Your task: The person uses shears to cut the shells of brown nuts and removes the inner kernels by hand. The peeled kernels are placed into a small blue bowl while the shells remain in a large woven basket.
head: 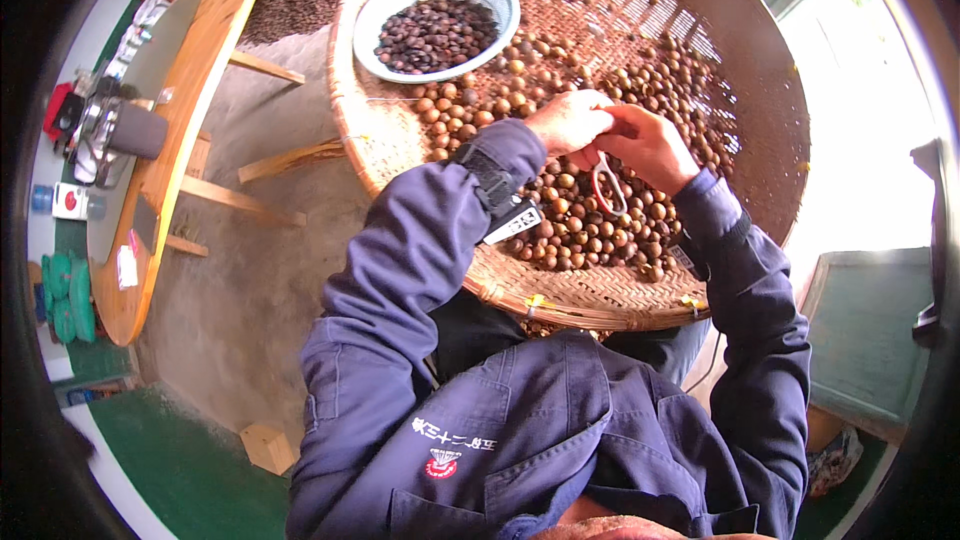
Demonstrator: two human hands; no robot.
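Note:
Both my hands meet over a large round woven bamboo tray. My left hand has its fingertips against those of my right hand; whether something small sits between them is hidden. Below the fingers of my right hand hangs the handle loop of a pair of scissors, grey and red. Round brown fruits or nuts lie loose under and around my hands. A light blue plastic basket stands inside the tray at its far left, holding many dark seeds.
A wooden table with a grey cylinder and other items stands to the left. A wooden block lies on the floor at lower left. Green bundles are beyond the table. A framed green panel is at right.

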